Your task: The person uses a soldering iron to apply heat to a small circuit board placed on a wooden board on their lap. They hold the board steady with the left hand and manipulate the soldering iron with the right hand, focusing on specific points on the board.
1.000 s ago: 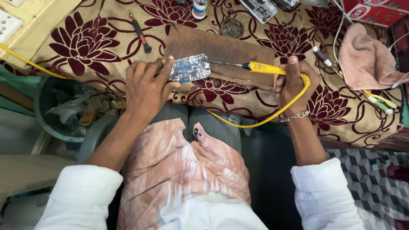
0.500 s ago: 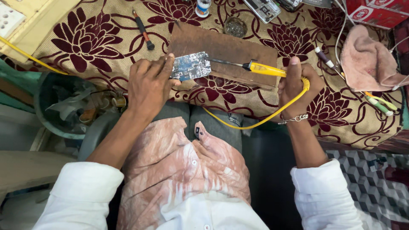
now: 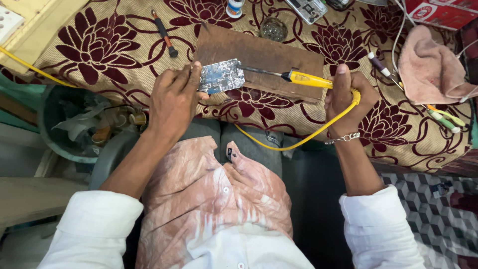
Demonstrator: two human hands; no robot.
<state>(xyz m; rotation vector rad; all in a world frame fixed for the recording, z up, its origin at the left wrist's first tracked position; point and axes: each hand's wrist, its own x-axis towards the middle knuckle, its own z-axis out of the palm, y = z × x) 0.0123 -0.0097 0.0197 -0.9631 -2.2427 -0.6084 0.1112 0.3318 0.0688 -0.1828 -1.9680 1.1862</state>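
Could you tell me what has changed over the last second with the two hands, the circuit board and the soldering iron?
Very little changed. The left hand keeps its hold on the circuit board at the wooden block, and the right hand still grips the yellow soldering iron, its tip at the board's right edge. Nothing was picked up or let go; only the camera view shifted slightly.
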